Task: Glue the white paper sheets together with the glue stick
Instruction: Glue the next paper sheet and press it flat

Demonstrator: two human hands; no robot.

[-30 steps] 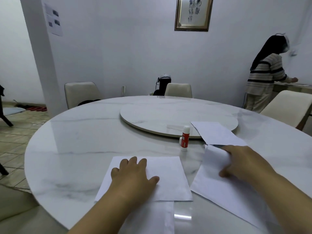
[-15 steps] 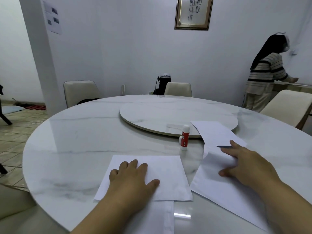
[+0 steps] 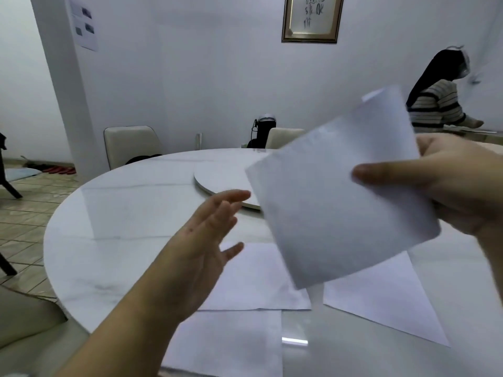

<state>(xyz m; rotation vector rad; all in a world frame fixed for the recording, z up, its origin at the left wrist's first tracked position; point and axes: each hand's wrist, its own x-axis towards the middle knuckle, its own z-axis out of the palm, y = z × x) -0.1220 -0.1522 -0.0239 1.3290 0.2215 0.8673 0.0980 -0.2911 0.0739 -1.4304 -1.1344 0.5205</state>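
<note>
My right hand [image 3: 446, 186] grips a white paper sheet [image 3: 340, 197] and holds it up in the air, tilted, in front of me. My left hand [image 3: 201, 240] hovers open above the table with fingers spread, just left of the raised sheet. Flat on the marble table [image 3: 122, 227] lie a second white sheet [image 3: 258, 281], a third sheet [image 3: 381, 300] to its right, and another [image 3: 231, 346] at the near edge. The raised sheet hides the glue stick.
A round turntable [image 3: 217, 178] sits at the table's centre. Cream chairs [image 3: 130, 145] stand behind the table. A person in a striped top [image 3: 435, 104] stands at the far right by a counter. A black appliance [image 3: 265, 131] is near the wall.
My right hand has lifted a paper sheet off the table and raised it. My left hand has come off the flat sheet and risen, fingers open.
</note>
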